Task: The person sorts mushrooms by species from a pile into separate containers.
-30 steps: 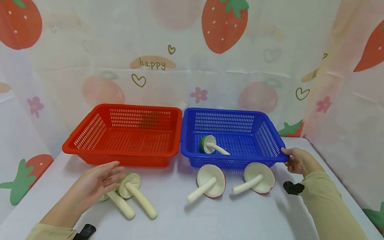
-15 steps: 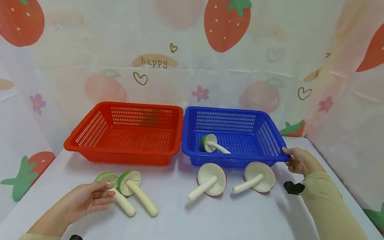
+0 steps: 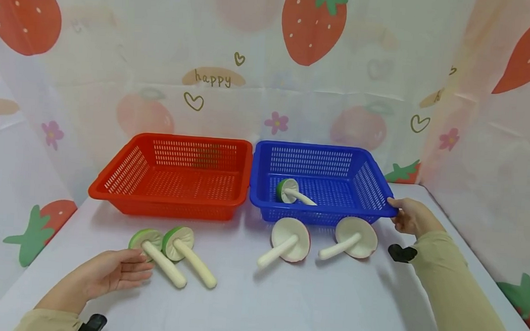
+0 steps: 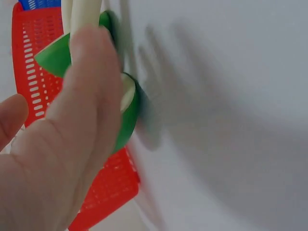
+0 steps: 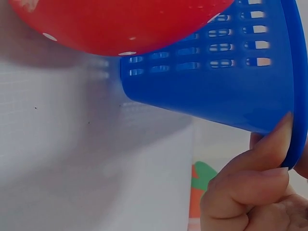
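My left hand point(image 3: 114, 274), its fingers straight and holding nothing, is beside the left green-capped toy mushroom point(image 3: 165, 267). Whether it touches the cap I cannot tell. A second green-capped mushroom point(image 3: 196, 263) lies against the first. At the right, my right hand point(image 3: 411, 217) pinches the rim at the near right corner of the blue basket point(image 3: 317, 212). In the right wrist view, curled fingers point(image 5: 250, 187) grip that rim. One more green-capped mushroom point(image 3: 288, 190) lies inside the blue basket. Two red-capped mushrooms, one left point(image 3: 283, 245) and one right point(image 3: 356, 239), lie in front of it, pale undersides showing.
The red basket point(image 3: 171, 200) stands left of the blue one, the two side by side near the back. A white cloth covers the table point(image 3: 247, 306). Behind and at the sides hangs a curtain point(image 3: 236, 32) printed with strawberries.
My left hand has drawn back toward the left and down, from over the green-capped mushrooms to beside them, uncovering them. The right hand stays on the blue basket's rim.
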`<state>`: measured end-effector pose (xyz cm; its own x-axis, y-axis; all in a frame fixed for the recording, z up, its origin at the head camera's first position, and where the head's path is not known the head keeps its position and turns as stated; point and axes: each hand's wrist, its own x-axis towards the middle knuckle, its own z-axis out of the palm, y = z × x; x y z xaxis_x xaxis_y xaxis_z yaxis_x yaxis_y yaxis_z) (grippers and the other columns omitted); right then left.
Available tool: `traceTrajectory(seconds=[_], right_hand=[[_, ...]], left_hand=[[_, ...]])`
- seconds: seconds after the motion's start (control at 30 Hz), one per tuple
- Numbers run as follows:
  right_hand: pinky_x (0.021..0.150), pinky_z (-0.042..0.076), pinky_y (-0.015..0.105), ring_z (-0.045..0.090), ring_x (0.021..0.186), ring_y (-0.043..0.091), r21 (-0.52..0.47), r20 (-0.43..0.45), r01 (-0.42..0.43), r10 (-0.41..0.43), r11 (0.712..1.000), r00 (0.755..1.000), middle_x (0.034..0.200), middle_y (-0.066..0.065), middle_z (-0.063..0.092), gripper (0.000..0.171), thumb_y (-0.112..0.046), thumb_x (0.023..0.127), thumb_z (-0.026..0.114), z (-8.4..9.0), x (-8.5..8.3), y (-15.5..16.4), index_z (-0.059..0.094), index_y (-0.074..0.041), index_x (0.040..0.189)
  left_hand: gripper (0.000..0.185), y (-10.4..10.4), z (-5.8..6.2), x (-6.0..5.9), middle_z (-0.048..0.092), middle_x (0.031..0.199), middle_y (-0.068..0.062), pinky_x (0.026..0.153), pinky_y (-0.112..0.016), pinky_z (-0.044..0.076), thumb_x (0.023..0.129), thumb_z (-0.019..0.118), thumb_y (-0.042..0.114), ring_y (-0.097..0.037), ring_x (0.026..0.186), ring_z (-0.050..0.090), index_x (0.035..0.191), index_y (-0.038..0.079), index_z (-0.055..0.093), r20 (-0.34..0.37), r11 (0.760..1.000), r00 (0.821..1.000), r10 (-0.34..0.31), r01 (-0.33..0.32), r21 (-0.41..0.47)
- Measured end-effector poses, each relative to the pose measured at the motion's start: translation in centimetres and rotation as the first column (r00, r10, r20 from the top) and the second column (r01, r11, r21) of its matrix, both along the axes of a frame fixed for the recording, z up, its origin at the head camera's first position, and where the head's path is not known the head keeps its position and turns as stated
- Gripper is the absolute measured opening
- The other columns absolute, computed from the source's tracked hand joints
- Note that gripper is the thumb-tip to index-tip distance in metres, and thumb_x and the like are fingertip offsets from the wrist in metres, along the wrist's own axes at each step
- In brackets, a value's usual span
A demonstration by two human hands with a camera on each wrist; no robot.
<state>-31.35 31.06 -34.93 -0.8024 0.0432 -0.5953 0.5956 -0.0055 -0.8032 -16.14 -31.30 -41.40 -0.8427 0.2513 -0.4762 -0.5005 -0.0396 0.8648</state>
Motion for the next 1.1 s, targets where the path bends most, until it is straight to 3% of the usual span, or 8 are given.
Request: traceTrajectory(seconds=[0.13,0.23,0.27,0.5,0.6,0.8,0.97,1.1], right_hand=[[0.056,0.036,0.021,0.044,0.063,0.012,-0.006,0.0,-0.002,0.002,1.0,1.0,0.07,0.0,0.047,0.018,-0.026,0.102,0.045,0.0,-0.1,0.0,0.038,-0.009,0.102],[0.057,0.036,0.021,0.044,0.063,0.012,-0.01,0.0,0.002,-0.002,1.0,1.0,0.07,-0.001,0.048,0.018,-0.026,0.102,0.045,0.0,-0.2,-0.1,0.038,-0.009,0.102],[0.057,0.037,0.021,0.044,0.064,0.012,-0.008,0.0,0.006,-0.006,1.0,1.0,0.07,-0.001,0.048,0.019,-0.026,0.102,0.045,0.0,-0.2,-0.1,0.038,-0.009,0.103],[0.057,0.037,0.022,0.044,0.065,0.013,0.015,0.006,0.022,-0.022,1.0,1.0,0.069,-0.001,0.05,0.019,-0.027,0.102,0.046,-0.2,-0.5,-0.2,0.038,-0.009,0.103],[0.057,0.036,0.022,0.044,0.064,0.012,0.009,0.005,0.013,-0.013,1.0,1.0,0.068,-0.001,0.049,0.018,-0.026,0.102,0.045,-0.3,-0.5,-0.1,0.038,-0.009,0.102],[0.056,0.034,0.021,0.044,0.063,0.012,-0.005,0.003,0.003,-0.003,1.0,1.0,0.068,-0.001,0.049,0.019,-0.026,0.102,0.045,-0.2,-0.3,0.0,0.038,-0.009,0.102],[0.056,0.034,0.021,0.044,0.062,0.011,-0.009,0.006,0.001,-0.001,1.0,1.0,0.068,-0.001,0.048,0.018,-0.025,0.102,0.045,-0.2,-0.3,0.0,0.038,-0.008,0.102],[0.056,0.035,0.02,0.045,0.061,0.011,-0.009,0.003,-0.005,0.005,1.0,1.0,0.067,-0.001,0.048,0.018,-0.025,0.102,0.044,-0.2,-0.2,0.2,0.04,-0.008,0.101]], left_hand=[[0.046,0.4,-0.4,-0.5,0.064,0.111,-0.017,0.096,-0.051,0.047,0.105,0.04,0.019,-0.03,0.101,0.064,0.134,-0.015,0.031,0.01,0.997,0.999,0.051,-0.05,-0.064],[0.057,1.0,-0.5,-0.7,0.049,0.125,-0.037,0.102,-0.057,0.039,0.105,0.038,0.019,-0.035,0.105,0.061,0.142,-0.017,0.013,0.013,0.995,0.997,0.08,-0.079,-0.065],[0.058,1.2,-0.5,-0.8,0.04,0.131,-0.042,0.103,-0.057,0.037,0.105,0.037,0.019,-0.036,0.105,0.061,0.142,-0.017,0.011,0.013,0.994,0.995,0.095,-0.094,-0.063],[0.059,2.0,-1.1,-1.3,0.051,0.119,-0.035,0.089,-0.043,0.053,0.104,0.041,0.017,-0.021,0.091,0.063,0.141,-0.019,0.014,-0.029,0.986,0.987,0.16,-0.161,-0.045],[0.062,2.7,-0.7,-1.3,0.036,0.131,-0.043,0.086,-0.04,0.055,0.103,0.043,0.014,-0.018,0.087,0.063,0.142,-0.022,0.011,-0.029,0.978,0.979,0.202,-0.203,-0.051],[0.026,2.6,-1.4,-1.7,0.063,0.083,-0.003,0.072,-0.031,0.058,0.098,0.046,0.0,-0.012,0.074,0.063,0.117,-0.017,0.045,-0.058,0.961,0.959,0.277,-0.276,0.021],[0.039,1.6,-2.6,-2.5,0.065,0.083,-0.003,0.075,-0.033,0.058,0.092,0.056,-0.007,-0.014,0.077,0.064,0.127,-0.019,0.044,-0.059,0.95,0.952,0.299,-0.292,0.106],[0.059,1.2,-2.3,-2.7,0.063,0.089,-0.003,0.079,-0.036,0.057,0.092,0.058,-0.007,-0.014,0.081,0.064,0.14,-0.02,0.028,-0.056,0.951,0.955,0.292,-0.284,0.118]])
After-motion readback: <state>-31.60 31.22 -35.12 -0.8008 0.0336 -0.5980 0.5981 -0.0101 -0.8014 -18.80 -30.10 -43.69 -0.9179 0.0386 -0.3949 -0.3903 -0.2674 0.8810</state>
